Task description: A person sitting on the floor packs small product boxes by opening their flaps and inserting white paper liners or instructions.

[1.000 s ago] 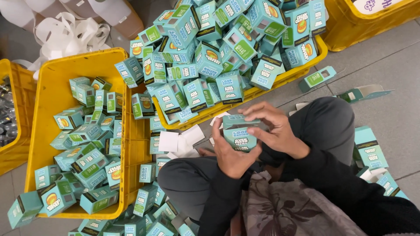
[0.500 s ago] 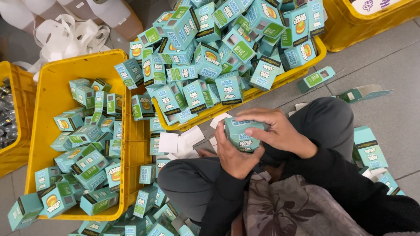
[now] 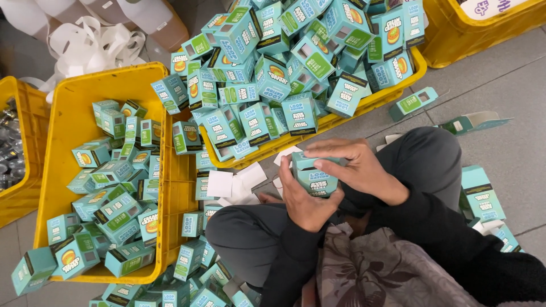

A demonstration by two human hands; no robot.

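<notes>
Fingers (image 3: 333, 149) of both hands wrap the teal carton (image 3: 316, 175) between them.

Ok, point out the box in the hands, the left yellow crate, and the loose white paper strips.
teal box (image 3: 316, 181), head view, its printed front face.
left yellow crate (image 3: 74, 96), head view, bare inner wall.
white paper strips (image 3: 91, 45), head view, middle of the tangle.

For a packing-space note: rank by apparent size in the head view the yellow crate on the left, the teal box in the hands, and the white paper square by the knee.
1. Yellow crate
2. Teal box
3. White paper square, slightly smaller than the box, which sits nearer the camera, so that order is unsure.
</notes>
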